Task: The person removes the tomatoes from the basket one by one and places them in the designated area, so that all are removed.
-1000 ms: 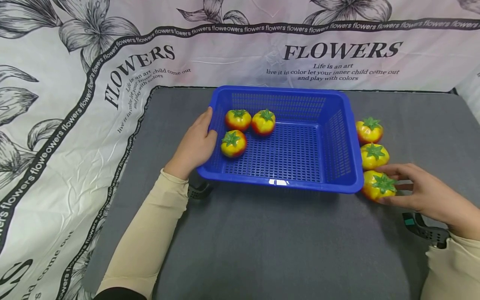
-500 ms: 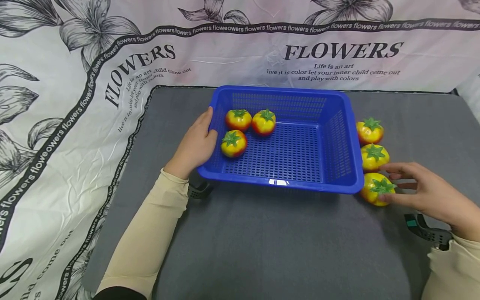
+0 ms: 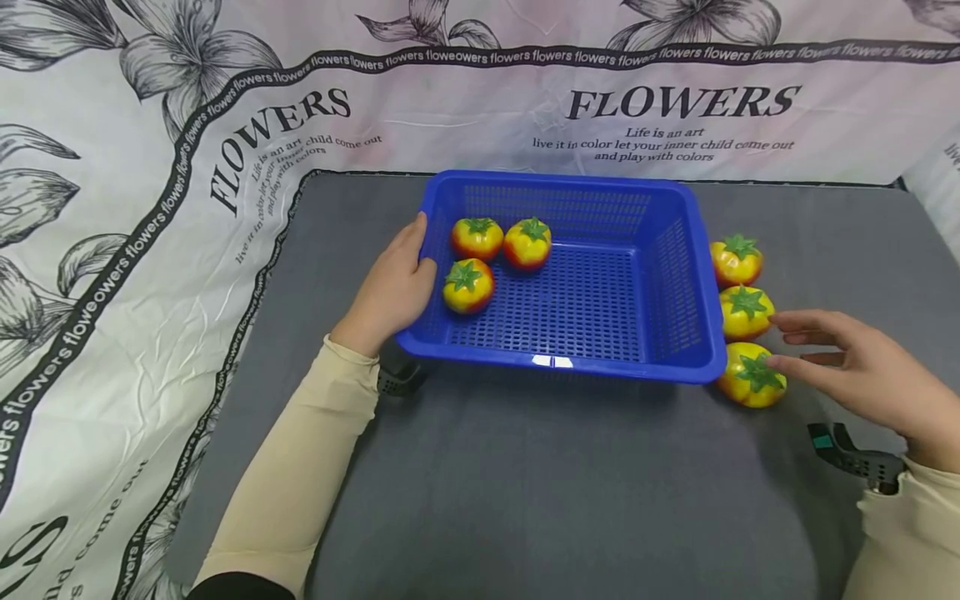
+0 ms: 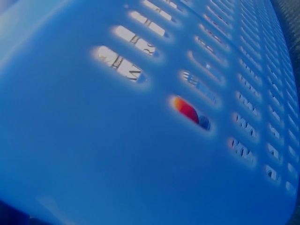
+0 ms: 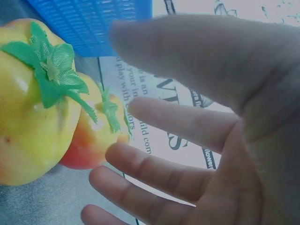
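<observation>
A blue plastic basket (image 3: 558, 362) stands on the grey table with three red-and-yellow toy tomatoes (image 3: 468, 286) inside, grouped at its left end. My left hand (image 3: 390, 287) holds the basket's left side at the rim. The left wrist view shows only the slotted basket wall (image 4: 117, 140) close up, a bit of red behind one slot. Outside the basket's right side, three more toy tomatoes (image 3: 752, 375) stand in a row. My right hand (image 3: 862, 367) hovers beside the two nearer ones, fingers spread. In the right wrist view, nothing lies between the thumb and fingers, and a large tomato (image 5: 37, 112) shows at left.
A white cloth (image 3: 465, 117) with flower prints and lettering hangs behind the table and runs down its left side. Grey tabletop (image 3: 570, 492) stretches in front of the basket. Dark wrist straps (image 3: 855, 458) sit below the hands.
My right hand has let go of the nearest tomato and drawn back slightly to the right, its fingers opening. That tomato stays in the row. The left hand and basket hold still.
</observation>
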### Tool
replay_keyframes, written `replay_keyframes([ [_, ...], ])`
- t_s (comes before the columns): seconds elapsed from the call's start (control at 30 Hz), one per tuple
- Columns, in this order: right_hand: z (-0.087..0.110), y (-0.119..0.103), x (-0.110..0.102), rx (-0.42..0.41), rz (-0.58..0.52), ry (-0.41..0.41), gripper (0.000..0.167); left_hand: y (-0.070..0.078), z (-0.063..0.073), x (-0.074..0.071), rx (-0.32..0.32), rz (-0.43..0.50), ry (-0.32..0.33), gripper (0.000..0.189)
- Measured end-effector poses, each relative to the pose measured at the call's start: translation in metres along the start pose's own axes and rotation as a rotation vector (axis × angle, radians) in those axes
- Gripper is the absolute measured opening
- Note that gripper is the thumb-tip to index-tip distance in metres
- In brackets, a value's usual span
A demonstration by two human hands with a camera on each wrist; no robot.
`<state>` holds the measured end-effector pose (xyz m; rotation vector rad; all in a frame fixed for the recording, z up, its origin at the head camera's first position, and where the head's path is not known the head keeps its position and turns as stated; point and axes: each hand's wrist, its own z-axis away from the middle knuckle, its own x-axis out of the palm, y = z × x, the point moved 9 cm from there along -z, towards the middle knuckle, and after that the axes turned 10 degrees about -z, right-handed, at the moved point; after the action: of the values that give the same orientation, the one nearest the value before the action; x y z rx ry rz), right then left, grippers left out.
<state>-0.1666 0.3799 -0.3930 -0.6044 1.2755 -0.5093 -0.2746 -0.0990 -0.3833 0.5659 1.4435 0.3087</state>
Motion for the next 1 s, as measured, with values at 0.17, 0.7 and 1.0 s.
replay_keyframes([
  [0.17,0.001,-0.003,-0.009,0.027,0.009,0.08,0.054,0.001,0.0,0.001,-0.004,-0.012,-0.005,0.067],
  [0.7,-0.01,-0.039,-0.031,0.011,-0.028,0.206,0.05,0.003,-0.001,0.002,0.002,-0.012,-0.002,0.067],
  [1.0,-0.029,-0.058,-0.036,-0.027,-0.032,0.19,0.053,0.0,-0.003,0.002,-0.001,-0.022,-0.003,0.067],
])
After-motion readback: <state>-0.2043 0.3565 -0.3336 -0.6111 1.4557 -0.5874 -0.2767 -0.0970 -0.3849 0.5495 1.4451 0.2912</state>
